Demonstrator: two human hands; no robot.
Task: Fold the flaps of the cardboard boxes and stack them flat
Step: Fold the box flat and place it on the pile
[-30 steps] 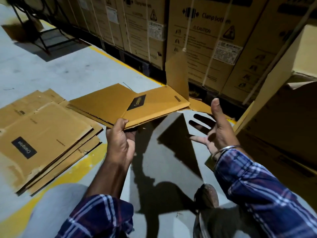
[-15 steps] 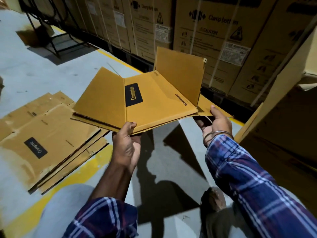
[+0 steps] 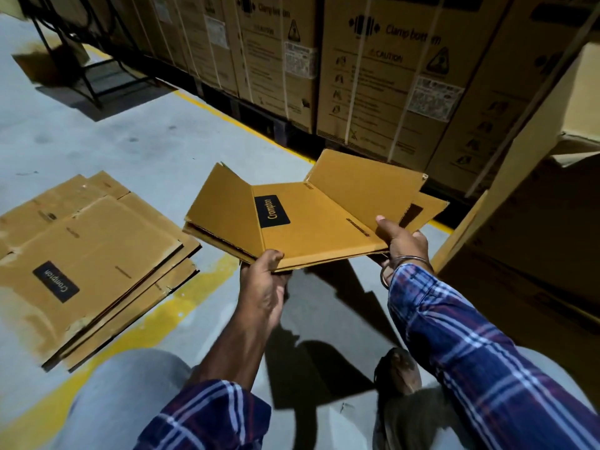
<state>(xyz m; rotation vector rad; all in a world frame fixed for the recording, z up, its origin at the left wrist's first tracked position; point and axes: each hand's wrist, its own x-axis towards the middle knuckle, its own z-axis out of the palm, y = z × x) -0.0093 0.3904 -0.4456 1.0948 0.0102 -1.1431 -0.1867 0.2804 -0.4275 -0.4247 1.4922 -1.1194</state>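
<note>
Grey concrete floor, yellow line; strapped cartons behind

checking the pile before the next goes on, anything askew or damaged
Yes: the flattened brown cardboard boxes stacked on the floor are fanned out, edges not lined up, and the top one's near-left corner looks scuffed and torn.

Matt corrugated cardboard box; worn cardboard stack; smooth concrete floor

Grey concrete floor, yellow line, dim light.
</note>
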